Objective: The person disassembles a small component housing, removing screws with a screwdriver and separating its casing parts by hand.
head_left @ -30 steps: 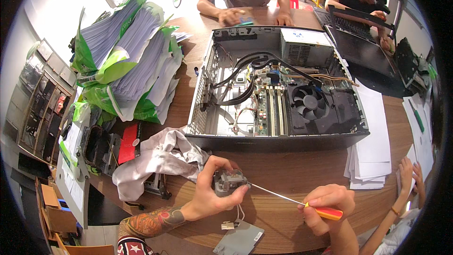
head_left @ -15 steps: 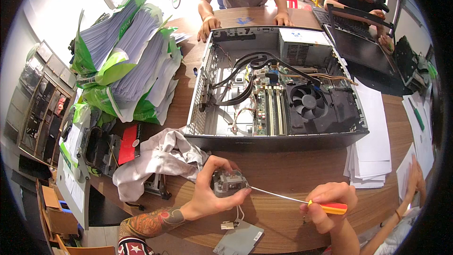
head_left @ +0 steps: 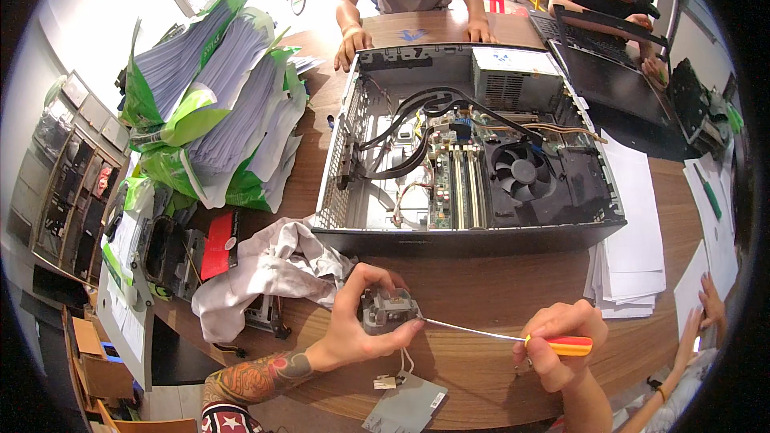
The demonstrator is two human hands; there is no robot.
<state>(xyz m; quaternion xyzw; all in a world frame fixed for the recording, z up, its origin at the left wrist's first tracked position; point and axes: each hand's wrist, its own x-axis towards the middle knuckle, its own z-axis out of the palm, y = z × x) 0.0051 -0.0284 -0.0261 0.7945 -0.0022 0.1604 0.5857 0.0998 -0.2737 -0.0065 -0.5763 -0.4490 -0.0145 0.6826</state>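
My left hand (head_left: 358,323) is closed around a small grey boxy part (head_left: 388,310), thumb on its near side and fingers over the far side. A pale cable with a white connector (head_left: 386,382) hangs from it. In my right hand (head_left: 561,335) is a screwdriver (head_left: 560,345) with a red and yellow handle. Its thin shaft points left, and the tip meets the right side of the grey part. Below the part lies a flat grey plate (head_left: 406,407) with a small white label. Beyond both hands stands an opened desktop computer case (head_left: 473,242), its fan and cables exposed.
A crumpled whitish cloth (head_left: 273,265) lies left of my hand, by a red box (head_left: 219,245). Paper stacks in green wrapping (head_left: 216,104) rise behind. White sheets (head_left: 630,232) sit at right. Another person's hands (head_left: 710,305) are at the right edge; two people work across the table.
My hands, the grey part and the screwdriver stay almost in place. The hands of the person at the right edge have shifted slightly.
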